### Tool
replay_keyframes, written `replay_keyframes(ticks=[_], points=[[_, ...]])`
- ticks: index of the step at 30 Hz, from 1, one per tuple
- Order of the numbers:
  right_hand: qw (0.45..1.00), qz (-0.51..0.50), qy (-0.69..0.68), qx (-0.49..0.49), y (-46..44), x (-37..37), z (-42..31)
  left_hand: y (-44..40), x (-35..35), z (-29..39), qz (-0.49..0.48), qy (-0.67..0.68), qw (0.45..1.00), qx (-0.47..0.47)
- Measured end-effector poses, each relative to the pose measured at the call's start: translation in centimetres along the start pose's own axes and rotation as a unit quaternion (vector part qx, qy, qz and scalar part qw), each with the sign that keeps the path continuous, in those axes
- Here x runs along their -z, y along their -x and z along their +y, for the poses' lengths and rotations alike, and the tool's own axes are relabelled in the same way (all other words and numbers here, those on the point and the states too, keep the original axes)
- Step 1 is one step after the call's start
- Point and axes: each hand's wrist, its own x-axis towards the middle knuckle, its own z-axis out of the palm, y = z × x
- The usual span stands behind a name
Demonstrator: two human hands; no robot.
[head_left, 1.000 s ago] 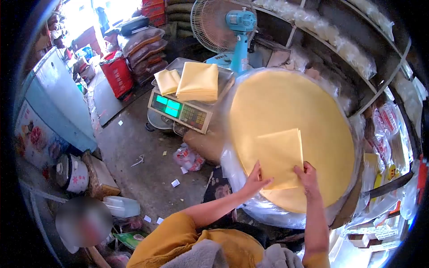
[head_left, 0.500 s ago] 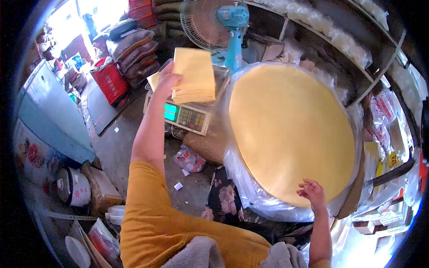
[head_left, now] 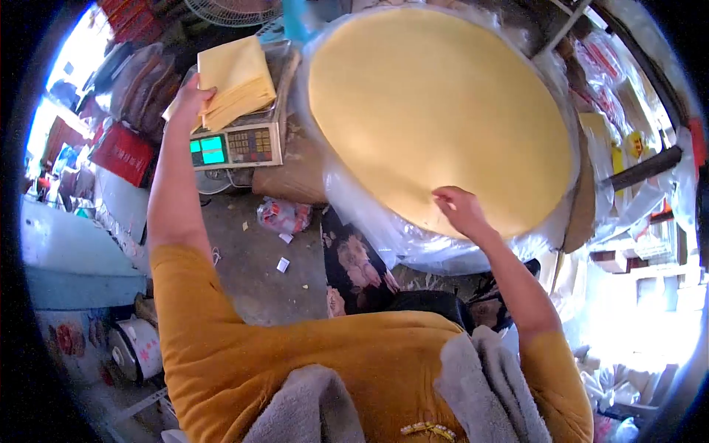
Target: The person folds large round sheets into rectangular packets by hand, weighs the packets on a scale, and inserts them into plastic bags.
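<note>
The folded yellow sheets (head_left: 235, 77) lie as a thick stack on top of the digital scale (head_left: 251, 144), their lower edges slightly fanned. The left hand (head_left: 193, 100) is at the stack's left side, thumb laid against its edge — the other fingers are mostly hidden, so how firmly they close on it cannot be told. To the right of the scale spreads a large round yellow sheet (head_left: 436, 103), with clear plastic (head_left: 362, 207) gathered around its rim. Over the near part of that sheet, well apart from the scale, is the right hand (head_left: 464, 210), fingers loosely curled around nothing — whether they touch the surface is unclear. Beyond the scale stands a blue fan post (head_left: 298, 18); on the floor on its near side sits a red-and-white plastic bag (head_left: 284, 215).
</note>
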Motion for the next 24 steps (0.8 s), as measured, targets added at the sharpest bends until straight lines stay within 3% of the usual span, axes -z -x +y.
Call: replay_keyframes(ticks=[3,4,6,7,10,14,17,20,23,24], points=[[0.990,0.000,0.093,0.109,-0.7,-2.3,-1.2,2.4,-1.3,5.9,0.030,-0.239,0.970,0.038],[0.973,0.013,0.153,0.170,-0.9,-2.8,-1.5,2.9,-2.5,5.9,0.106,-0.289,0.949,-0.071],[0.955,0.010,0.210,0.209,-1.0,-3.4,-2.3,3.9,-4.7,4.8,0.254,-0.369,0.850,-0.279],[0.944,0.008,0.238,0.230,-1.1,-3.5,-2.5,6.7,-7.1,6.2,0.234,-0.310,0.879,-0.278],[0.977,-0.015,0.155,0.146,-1.4,-3.8,-2.2,16.0,-13.2,9.2,0.096,-0.195,0.898,-0.382],[0.938,-0.053,0.307,0.151,-2.1,-4.1,-3.2,24.7,-20.8,4.7,-0.053,-0.122,0.923,-0.362],[0.921,-0.110,0.356,0.118,-3.0,-4.7,-3.5,28.1,-23.8,3.8,-0.171,-0.082,0.903,-0.386],[0.962,-0.134,0.233,-0.056,-4.7,-2.6,-4.3,28.6,-26.0,1.8,-0.219,-0.109,0.886,-0.394],[0.991,-0.011,0.119,-0.052,-5.5,0.6,-5.1,27.3,-27.1,4.5,-0.170,-0.170,0.891,-0.384],[0.991,-0.015,0.131,-0.018,-5.8,0.3,-4.8,26.4,-27.5,5.1,-0.149,-0.190,0.892,-0.382]])
